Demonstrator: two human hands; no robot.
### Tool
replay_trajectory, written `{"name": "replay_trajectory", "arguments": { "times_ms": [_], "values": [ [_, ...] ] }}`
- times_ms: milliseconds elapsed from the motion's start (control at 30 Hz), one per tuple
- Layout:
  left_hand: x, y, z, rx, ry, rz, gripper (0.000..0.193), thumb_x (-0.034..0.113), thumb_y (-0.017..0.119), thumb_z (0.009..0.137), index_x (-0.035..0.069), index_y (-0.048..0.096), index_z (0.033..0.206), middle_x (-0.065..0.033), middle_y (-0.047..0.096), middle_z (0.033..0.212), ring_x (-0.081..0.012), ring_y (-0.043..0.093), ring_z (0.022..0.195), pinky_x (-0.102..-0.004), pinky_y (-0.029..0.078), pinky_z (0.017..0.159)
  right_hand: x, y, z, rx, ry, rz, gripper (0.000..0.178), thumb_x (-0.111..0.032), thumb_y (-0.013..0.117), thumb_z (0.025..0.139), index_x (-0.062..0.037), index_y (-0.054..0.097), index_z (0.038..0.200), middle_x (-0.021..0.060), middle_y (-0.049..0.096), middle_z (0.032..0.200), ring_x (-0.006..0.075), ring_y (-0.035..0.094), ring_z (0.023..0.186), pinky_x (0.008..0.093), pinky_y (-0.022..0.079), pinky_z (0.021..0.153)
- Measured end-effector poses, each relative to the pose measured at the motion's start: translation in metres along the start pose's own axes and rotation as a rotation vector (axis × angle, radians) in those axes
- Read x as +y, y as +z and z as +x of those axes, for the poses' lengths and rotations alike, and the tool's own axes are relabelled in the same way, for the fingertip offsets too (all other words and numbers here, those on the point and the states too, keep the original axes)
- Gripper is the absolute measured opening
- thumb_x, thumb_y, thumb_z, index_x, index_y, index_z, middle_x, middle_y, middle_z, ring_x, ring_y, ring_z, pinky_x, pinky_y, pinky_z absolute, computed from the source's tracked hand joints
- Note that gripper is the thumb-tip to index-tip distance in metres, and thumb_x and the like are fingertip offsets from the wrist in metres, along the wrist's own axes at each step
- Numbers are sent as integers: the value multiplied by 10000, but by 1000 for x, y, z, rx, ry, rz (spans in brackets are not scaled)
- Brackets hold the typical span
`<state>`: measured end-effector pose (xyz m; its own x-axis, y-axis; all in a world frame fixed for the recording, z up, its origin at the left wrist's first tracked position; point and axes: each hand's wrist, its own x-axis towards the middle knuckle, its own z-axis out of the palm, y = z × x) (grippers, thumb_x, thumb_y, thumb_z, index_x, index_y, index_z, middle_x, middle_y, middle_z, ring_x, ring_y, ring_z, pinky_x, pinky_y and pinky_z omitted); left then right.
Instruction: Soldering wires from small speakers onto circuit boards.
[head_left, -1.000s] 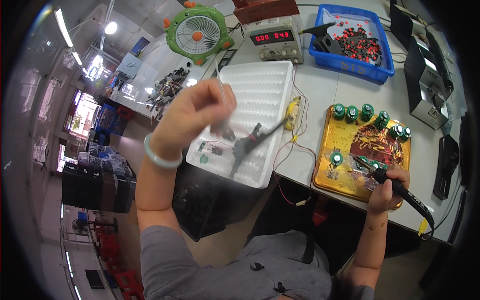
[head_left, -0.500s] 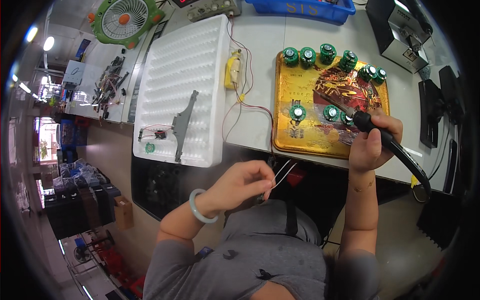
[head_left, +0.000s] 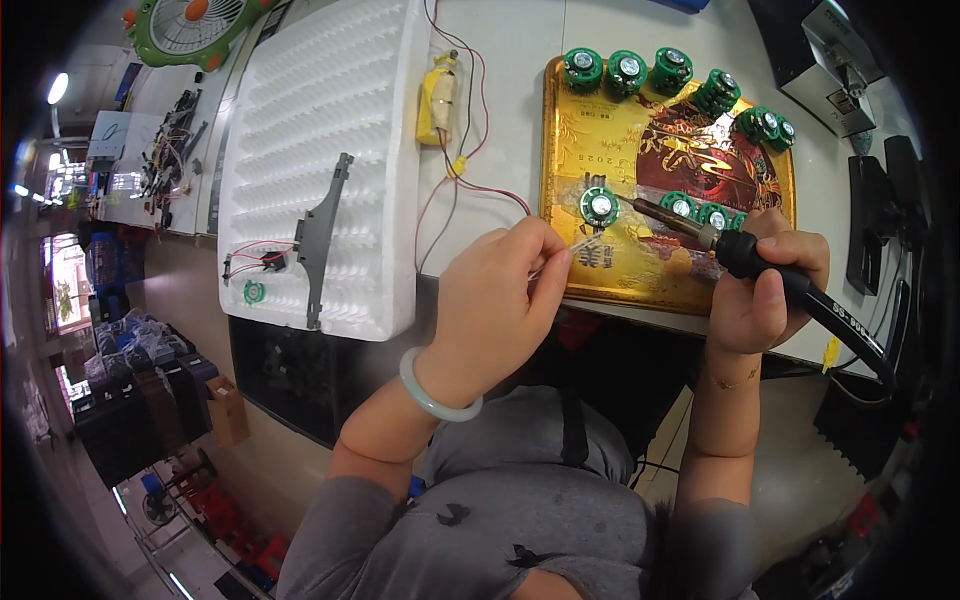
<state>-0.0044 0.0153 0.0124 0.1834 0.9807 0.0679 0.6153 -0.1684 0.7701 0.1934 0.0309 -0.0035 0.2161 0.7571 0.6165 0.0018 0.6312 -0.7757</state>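
My right hand point(head_left: 765, 300) is wrapped round the black handle of a soldering iron point(head_left: 742, 254). The iron's metal tip points left, right beside a small round green speaker point(head_left: 600, 206) with a silver centre; whether they touch I cannot tell. Pinched in my left hand point(head_left: 505, 285) are thin white wires point(head_left: 588, 241), their ends reaching just below that speaker. The speaker lies on a gold and red tin lid point(head_left: 625, 280). To its right on the lid sit more such green speakers point(head_left: 678, 206), partly hidden by the iron and my right hand.
Several green speakers point(head_left: 672, 70) line the lid's far edge. At left, a white foam tray point(head_left: 330, 110) bears a grey plastic bracket point(head_left: 318, 240) and a small wired part. Between tray and lid lie a yellow-wrapped bundle point(head_left: 438, 105) and red and black wires. A soldering station point(head_left: 825, 70) stands far right.
My left hand has moved up and right with the white wires, from below the table edge to the lid. The iron's tip has come beside the left speaker. The view has shifted closer.
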Motion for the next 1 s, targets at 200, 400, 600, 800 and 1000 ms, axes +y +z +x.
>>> {"name": "replay_trajectory", "arguments": {
  "times_ms": [200,400,600,800,1000],
  "values": [
    [-11,5,0,16,-69,-116,73,54,527,794,4,514,742,-13,467,479,-41,378,420,-202,303,412,-2,3,0,-73,28,-50,216,-237,524,712,-55,415,754,1,324,574,90,278,525,240,213,486],
    [-16,8,-1,41,-90,-166,75,88,573,755,46,511,751,-72,491,541,-214,480,470,-304,351,439,3,1,0,-157,0,-23,272,-244,612,705,-35,453,777,-5,377,549,79,318,482,219,229,452],
    [-18,12,1,38,-24,-164,34,22,516,801,6,501,776,7,477,480,-14,376,428,-172,276,405,1,1,-1,-159,44,-44,273,-240,620,701,-35,456,775,-3,382,556,82,322,499,218,231,469],
    [-19,12,1,43,-38,-133,45,11,513,796,8,491,757,2,464,461,-15,369,411,-176,271,397,3,4,-3,-163,73,-33,275,-237,622,702,-30,462,785,0,392,580,78,324,512,216,231,476],
    [-19,13,3,45,-13,-127,52,-6,513,784,9,484,744,3,448,449,-13,361,410,-176,259,396,3,3,-2,-173,75,-53,279,-235,623,700,-24,463,785,8,404,593,80,334,520,209,244,485]
  ]
}}
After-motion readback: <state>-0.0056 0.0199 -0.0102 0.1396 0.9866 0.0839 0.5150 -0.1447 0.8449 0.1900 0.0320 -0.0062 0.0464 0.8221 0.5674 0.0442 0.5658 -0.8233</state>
